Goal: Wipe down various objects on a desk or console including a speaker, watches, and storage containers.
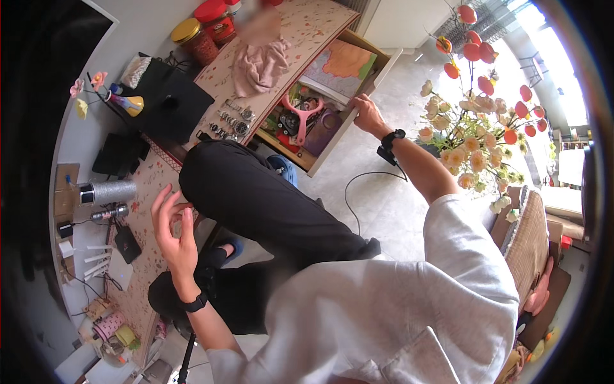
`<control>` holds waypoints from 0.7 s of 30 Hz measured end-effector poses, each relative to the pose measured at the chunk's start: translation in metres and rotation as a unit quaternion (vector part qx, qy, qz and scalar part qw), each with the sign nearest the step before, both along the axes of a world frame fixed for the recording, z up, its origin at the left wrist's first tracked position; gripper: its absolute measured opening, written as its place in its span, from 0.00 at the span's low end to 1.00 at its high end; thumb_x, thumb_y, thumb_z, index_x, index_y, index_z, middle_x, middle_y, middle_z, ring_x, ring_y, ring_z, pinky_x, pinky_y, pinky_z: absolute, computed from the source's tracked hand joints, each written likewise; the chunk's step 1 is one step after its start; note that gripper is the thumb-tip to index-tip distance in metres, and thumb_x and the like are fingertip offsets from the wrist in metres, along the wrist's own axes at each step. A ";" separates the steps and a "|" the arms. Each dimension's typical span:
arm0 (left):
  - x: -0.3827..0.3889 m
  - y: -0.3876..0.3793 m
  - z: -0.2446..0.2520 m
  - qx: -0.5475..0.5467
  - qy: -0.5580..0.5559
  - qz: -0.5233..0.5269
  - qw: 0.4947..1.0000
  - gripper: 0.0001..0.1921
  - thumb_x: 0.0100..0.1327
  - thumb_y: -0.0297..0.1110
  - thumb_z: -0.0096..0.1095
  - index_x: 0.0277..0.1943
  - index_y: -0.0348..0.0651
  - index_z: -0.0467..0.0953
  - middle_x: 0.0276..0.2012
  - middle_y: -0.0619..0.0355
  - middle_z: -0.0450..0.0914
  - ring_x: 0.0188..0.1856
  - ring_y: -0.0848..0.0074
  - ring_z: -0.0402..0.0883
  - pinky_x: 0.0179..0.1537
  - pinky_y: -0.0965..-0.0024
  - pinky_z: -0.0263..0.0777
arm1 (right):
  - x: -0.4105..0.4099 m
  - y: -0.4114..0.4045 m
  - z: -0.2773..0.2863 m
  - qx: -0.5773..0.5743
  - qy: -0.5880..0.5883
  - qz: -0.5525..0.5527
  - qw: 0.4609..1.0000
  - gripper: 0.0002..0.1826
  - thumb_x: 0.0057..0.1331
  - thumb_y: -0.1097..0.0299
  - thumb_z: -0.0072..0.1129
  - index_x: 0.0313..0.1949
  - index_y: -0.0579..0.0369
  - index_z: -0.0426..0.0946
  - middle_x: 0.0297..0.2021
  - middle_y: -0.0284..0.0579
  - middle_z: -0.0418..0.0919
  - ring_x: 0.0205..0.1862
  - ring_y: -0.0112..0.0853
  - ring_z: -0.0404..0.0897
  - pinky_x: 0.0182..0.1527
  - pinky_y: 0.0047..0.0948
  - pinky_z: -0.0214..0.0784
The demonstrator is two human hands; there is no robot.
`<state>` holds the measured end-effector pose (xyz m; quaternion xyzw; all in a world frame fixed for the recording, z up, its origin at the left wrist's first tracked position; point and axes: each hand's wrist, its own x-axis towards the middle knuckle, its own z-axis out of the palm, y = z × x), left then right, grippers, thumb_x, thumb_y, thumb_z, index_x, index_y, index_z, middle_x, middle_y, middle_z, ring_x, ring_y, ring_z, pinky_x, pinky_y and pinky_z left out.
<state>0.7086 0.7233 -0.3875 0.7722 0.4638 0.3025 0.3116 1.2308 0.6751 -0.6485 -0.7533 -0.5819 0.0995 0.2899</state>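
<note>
My right hand [369,114] grips the top edge of the front panel of a pulled-out desk drawer [331,144]. Inside the drawer lie a colourful printed map [343,67], a pink Y-shaped plastic piece [303,115], a purple flat case [326,132] and small dark items that I cannot make out. Over the desk's edge, beside my knee, my left hand [177,235] is raised with its fingers apart and nothing in it. Several metal wristwatches [235,122] rest on the flowered desktop [211,72] beside the drawer.
A crumpled pink cloth [261,67], lidded jars [192,41] and a black flat device [168,101] are on the desk. Farther left stand a silver tumbler [110,192] and a white router [117,271]. Artificial flowers [477,153] rise at right; a cable [352,187] hangs from my right wrist.
</note>
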 end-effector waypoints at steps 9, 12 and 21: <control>-0.009 -0.005 0.003 0.010 -0.002 0.011 1.000 0.17 0.74 0.25 0.55 0.63 0.34 0.73 0.69 0.51 0.68 0.50 0.70 0.83 0.53 0.67 0.75 | -0.055 -0.072 0.006 0.126 0.102 -0.139 0.977 0.30 0.55 0.84 0.55 0.60 0.58 0.69 0.66 0.58 0.65 0.53 0.47 0.81 0.53 0.39 0.76; -0.023 -0.007 0.001 0.027 -0.016 0.018 0.999 0.17 0.72 0.26 0.58 0.62 0.37 0.74 0.67 0.50 0.70 0.46 0.73 0.84 0.44 0.73 0.73 | -0.072 -0.136 -0.017 -0.128 0.146 -0.122 0.973 0.22 0.59 0.79 0.56 0.55 0.58 0.78 0.55 0.53 0.79 0.45 0.43 0.84 0.49 0.35 0.77; -0.049 0.016 0.010 -0.055 -0.090 -0.030 0.994 0.19 0.70 0.22 0.53 0.62 0.35 0.73 0.68 0.52 0.71 0.51 0.72 0.83 0.52 0.70 0.74 | -0.145 -0.235 0.022 -0.482 0.522 0.185 0.678 0.22 0.68 0.66 0.55 0.60 0.56 0.79 0.52 0.37 0.84 0.50 0.28 0.82 0.53 0.29 0.75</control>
